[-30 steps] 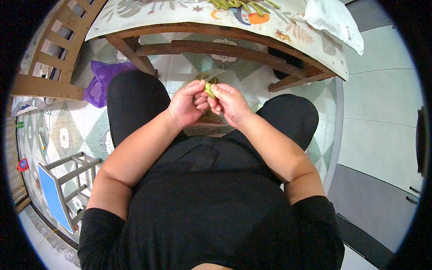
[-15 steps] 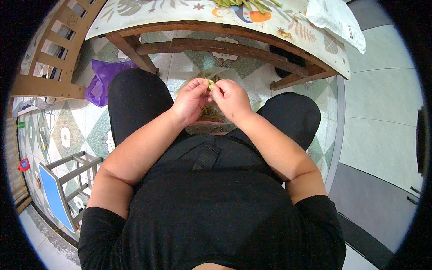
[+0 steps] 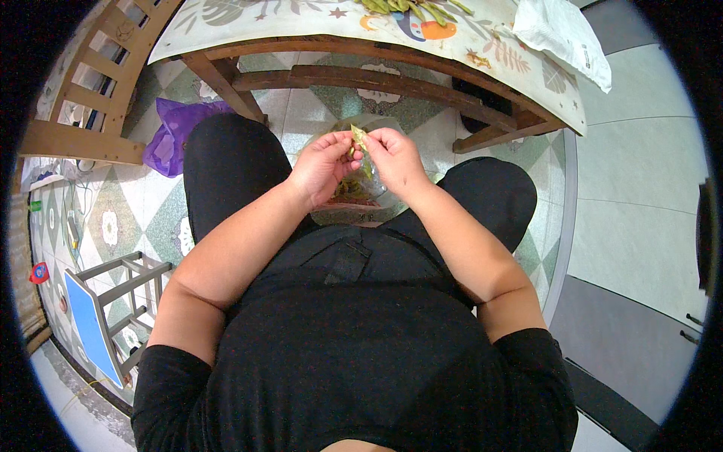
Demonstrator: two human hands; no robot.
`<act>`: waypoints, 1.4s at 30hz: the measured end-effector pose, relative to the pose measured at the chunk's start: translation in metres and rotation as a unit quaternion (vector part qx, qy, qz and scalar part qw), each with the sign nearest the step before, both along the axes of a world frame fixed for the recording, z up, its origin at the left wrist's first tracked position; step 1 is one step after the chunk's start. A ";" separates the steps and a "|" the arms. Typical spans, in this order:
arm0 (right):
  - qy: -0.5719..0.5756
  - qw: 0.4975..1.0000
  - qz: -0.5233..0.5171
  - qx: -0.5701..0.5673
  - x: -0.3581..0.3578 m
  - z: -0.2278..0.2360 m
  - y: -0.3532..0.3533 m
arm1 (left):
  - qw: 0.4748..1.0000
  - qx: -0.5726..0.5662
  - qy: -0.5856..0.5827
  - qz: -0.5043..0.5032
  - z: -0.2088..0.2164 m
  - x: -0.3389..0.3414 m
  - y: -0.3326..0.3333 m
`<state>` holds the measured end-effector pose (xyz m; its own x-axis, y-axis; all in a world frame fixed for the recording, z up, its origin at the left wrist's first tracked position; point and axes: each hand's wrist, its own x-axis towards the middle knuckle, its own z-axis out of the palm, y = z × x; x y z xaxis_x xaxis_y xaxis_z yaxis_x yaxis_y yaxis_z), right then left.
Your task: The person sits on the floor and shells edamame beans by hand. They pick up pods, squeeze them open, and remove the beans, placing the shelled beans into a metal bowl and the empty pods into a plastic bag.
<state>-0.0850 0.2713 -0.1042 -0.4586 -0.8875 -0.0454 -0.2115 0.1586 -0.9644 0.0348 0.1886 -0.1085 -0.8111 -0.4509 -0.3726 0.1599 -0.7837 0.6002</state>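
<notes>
Green pod (image 3: 359, 137) sits at upper centre of frame, pinched between the fingertips of both hands. Left hand (image 3: 322, 167) has it from the left: thumb and index closed on the pod's near edge, other fingers curled in below. Right hand (image 3: 395, 161) has it from the right: thumb and index closed on it, back of the hand toward the camera. Pod's upper tip pokes out above both pinches; its middle bridges the small gap between the hands. Lower part is partly covered by fingers. Can't tell how far the pod is split, or if the green bit showing just under the grip belongs to it.

Lower in frame than the grip, between the legs: translucent plastic bag (image 3: 389, 202) with yellow-green pieces (image 3: 349, 188) in it, partly hidden by the hands.

More pods (image 3: 410, 9) lie at the top edge of frame on the patterned tablecloth (image 3: 301, 21), well apart from the hands. White packet (image 3: 563, 44) at upper right, reaching past the table's right end. Purple bag (image 3: 170, 135) at upper left on the tiled floor, beside the knee in black. Blue-topped stool (image 3: 92, 324) at lower left. Wooden chair (image 3: 83, 142) at upper left.
</notes>
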 end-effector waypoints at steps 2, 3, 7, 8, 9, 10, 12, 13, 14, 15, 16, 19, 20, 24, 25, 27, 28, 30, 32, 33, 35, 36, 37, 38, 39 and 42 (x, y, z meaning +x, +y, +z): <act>-0.057 0.998 -0.008 -0.024 -0.001 -0.008 -0.001 | 1.000 -0.002 -0.006 -0.007 -0.004 0.000 0.000; -0.069 0.997 -0.009 -0.030 0.000 -0.006 -0.001 | 1.000 -0.002 -0.009 -0.010 -0.006 0.000 0.001; -0.124 0.991 0.006 -0.058 0.007 0.007 0.000 | 0.997 0.060 0.000 -0.042 -0.006 0.003 0.002; -0.140 0.988 0.014 -0.065 0.008 0.010 0.000 | 0.997 0.061 0.000 -0.045 -0.006 0.003 0.002; -0.152 0.986 0.015 -0.069 0.009 0.013 0.001 | 0.997 0.061 0.000 -0.048 -0.006 0.003 0.001; -0.163 0.984 0.016 -0.073 0.010 0.015 0.001 | 0.996 0.071 0.006 -0.046 -0.006 0.004 0.002; -0.183 0.980 0.017 -0.080 0.012 0.016 0.001 | 0.995 0.089 0.018 -0.042 -0.007 0.005 0.002; -0.191 0.978 0.017 -0.084 0.012 0.016 0.001 | 0.994 0.099 0.027 -0.044 -0.008 0.005 0.002; -0.198 0.976 0.017 -0.088 0.013 0.016 0.000 | 0.992 0.109 0.036 -0.046 -0.009 0.005 0.001; -0.192 0.978 0.022 -0.084 0.012 0.015 0.000 | 0.991 0.120 0.045 -0.049 -0.010 0.005 0.001; -0.185 0.979 0.028 -0.080 0.011 0.014 0.000 | 0.990 0.123 0.046 -0.052 -0.010 0.005 0.001; -0.160 0.983 0.040 -0.082 0.008 0.009 0.000 | 0.990 0.126 0.046 -0.052 -0.007 0.005 0.001; -0.151 0.984 0.044 -0.085 0.008 0.008 0.001 | 0.991 0.121 0.044 -0.045 -0.006 0.005 0.002; -0.104 0.993 0.017 -0.059 0.011 0.011 -0.001 | 0.994 0.082 0.064 -0.042 -0.014 0.004 0.003; -0.068 0.996 0.021 -0.047 0.010 0.008 -0.001 | 0.994 0.086 0.056 -0.037 -0.014 0.004 0.004; 0.013 0.999 0.041 -0.021 0.008 0.007 -0.001 | 0.994 0.094 0.040 -0.026 -0.011 0.004 0.006; 0.058 0.997 0.056 -0.007 0.006 0.008 0.000 | 0.994 0.102 0.023 -0.022 -0.007 0.003 0.006; 0.132 0.988 0.074 0.009 0.005 0.008 0.001 | 0.993 0.119 -0.010 -0.011 0.002 0.002 0.006; 0.188 0.979 0.079 0.012 0.005 0.008 0.001 | 0.996 0.087 -0.018 -0.019 -0.003 0.002 0.006; 0.156 0.986 0.058 0.007 0.006 0.008 0.001 | 0.997 0.070 -0.021 -0.022 -0.006 0.003 0.006; 0.092 0.996 0.016 -0.003 0.007 0.010 0.002 | 0.998 0.058 -0.009 -0.028 -0.009 0.002 0.005; 0.069 0.998 0.013 -0.004 0.006 0.010 0.002 | 0.998 0.051 -0.003 -0.032 -0.008 0.001 0.005; 0.047 0.999 0.010 -0.005 0.004 0.009 0.002 | 0.998 0.056 -0.010 -0.032 -0.006 0.001 0.005; 0.024 1.000 0.007 -0.006 0.003 0.008 0.002 | 0.998 0.060 -0.018 -0.031 -0.003 0.000 0.005; 0.019 1.000 0.004 -0.012 0.002 0.007 0.001 | 0.997 0.064 -0.025 -0.030 0.000 0.001 0.005; 0.009 1.000 -0.004 -0.016 -0.002 0.005 0.000 | 0.995 0.095 0.002 -0.033 -0.007 0.001 -0.002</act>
<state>-0.0872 0.2711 -0.0989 -0.4665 -0.8845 -0.0097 -0.2270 0.1303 -0.9651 0.0362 0.1869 -0.1153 -0.8381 -0.3184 -0.4430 0.1067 -0.8920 0.4393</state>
